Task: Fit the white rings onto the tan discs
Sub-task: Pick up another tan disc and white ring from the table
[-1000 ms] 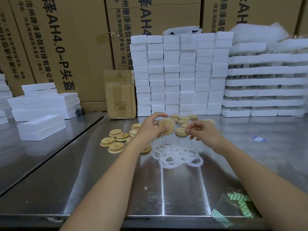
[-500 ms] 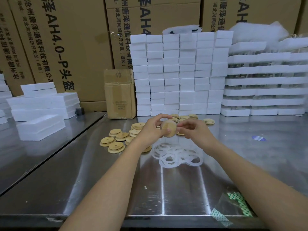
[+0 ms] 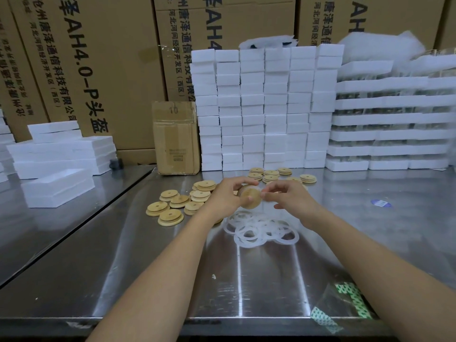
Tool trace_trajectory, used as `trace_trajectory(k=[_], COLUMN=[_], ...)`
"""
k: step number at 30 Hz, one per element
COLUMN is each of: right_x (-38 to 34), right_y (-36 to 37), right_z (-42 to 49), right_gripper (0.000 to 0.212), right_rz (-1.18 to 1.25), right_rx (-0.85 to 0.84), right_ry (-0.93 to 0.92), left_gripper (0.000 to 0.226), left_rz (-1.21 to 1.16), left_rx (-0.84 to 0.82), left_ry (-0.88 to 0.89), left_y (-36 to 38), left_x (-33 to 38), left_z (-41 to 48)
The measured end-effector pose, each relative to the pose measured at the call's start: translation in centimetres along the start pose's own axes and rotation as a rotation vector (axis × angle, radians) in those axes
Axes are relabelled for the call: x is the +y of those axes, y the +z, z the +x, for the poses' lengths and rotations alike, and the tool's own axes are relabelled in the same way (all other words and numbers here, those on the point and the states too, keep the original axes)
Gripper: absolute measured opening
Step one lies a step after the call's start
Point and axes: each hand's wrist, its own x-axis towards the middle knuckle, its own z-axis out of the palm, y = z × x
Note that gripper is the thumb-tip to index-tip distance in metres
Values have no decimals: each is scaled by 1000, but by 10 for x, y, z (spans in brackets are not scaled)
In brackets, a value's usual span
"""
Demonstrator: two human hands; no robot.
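A tan disc (image 3: 251, 199), round, flat and matte like wood, is held up above the table between both hands, its broad face tilted toward the camera. The left hand (image 3: 222, 196) grips it from the left, fingers curled over the top rim and the thumb pressed on the face. The right hand (image 3: 292, 196) pinches the disc's right rim with thumb and forefinger, the other fingers loosely spread; whether a ring is caught in that pinch cannot be told.

Just below the hands a heap of white rings (image 3: 262, 228) lies on the table: thin, flat, translucent loops overlapping one another. Loose discs (image 3: 171, 207), each with a small centre hole and a stepped rim, are scattered left of the hands, some stacked in twos, and more discs (image 3: 271, 174) lie behind.

All rest on a brushed steel table (image 3: 153, 280) with streaked reflections. At its back stand columns of white foam blocks (image 3: 266, 107), a small cardboard box (image 3: 176, 138) and printed cartons (image 3: 98, 58). A clear bag with green print (image 3: 345, 304) lies at the near right edge.
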Motion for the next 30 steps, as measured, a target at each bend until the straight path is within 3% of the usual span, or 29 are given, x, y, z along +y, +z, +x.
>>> trace_trajectory(k=[7,15,25,28,30], right_x=[1,0,1,-3,-5], right_y=[5,4,6,4,2], right_z=[-1,0,2,1,0], right_gripper=[18,5,16,17,23], right_rz=[-4,-31,-20,-25,-19], right_rx=[-15,-16,48,87,16], right_ry=[12,-67,-120,-139,-125], left_gripper=[47,51,54,40,26], left_rz=[89,67,2,-126,-227], left_rx=[-6,-47,-85,-55,-58], left_ry=[-1,-36,-48,-71,-90], left_y=[0,1,2,2,1], left_x=[1,1,2,7,10], left_z=[-1,-2,-2,-3,-4])
